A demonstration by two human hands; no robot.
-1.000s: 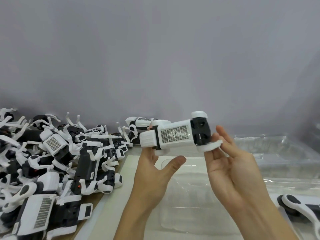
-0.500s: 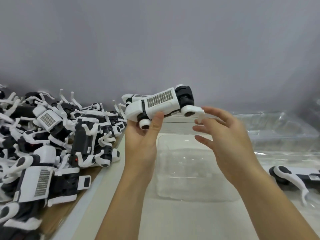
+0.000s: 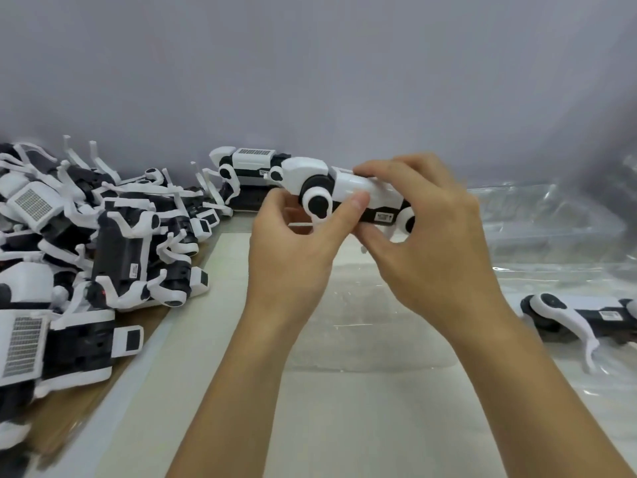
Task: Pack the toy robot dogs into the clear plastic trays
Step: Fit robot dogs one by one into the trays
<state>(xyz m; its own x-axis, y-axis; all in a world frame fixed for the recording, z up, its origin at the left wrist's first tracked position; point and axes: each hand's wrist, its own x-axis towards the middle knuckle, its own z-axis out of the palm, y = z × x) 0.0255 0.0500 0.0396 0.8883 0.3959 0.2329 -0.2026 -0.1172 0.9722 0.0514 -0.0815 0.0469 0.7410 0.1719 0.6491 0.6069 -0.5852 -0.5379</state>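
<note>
Item in hand: one toy robot dog, white and black, held lengthwise in the air above the clear plastic tray, which lay on the surface near its middle. Left hand: grip clamped on the dog's front part, thumb pressed against its side just beside a round leg joint. Right hand: grip clamped on the dog's rear part, fingers curled over the back, thumb beneath. Heap of robot dogs: piled loosely along the left edge of the surface, legs pointing many ways, several showing grilled panels. One packed dog: lying on its side at the right edge, in clear plastic. Further clear trays: stacked at the far right edge, behind the hands.
</note>
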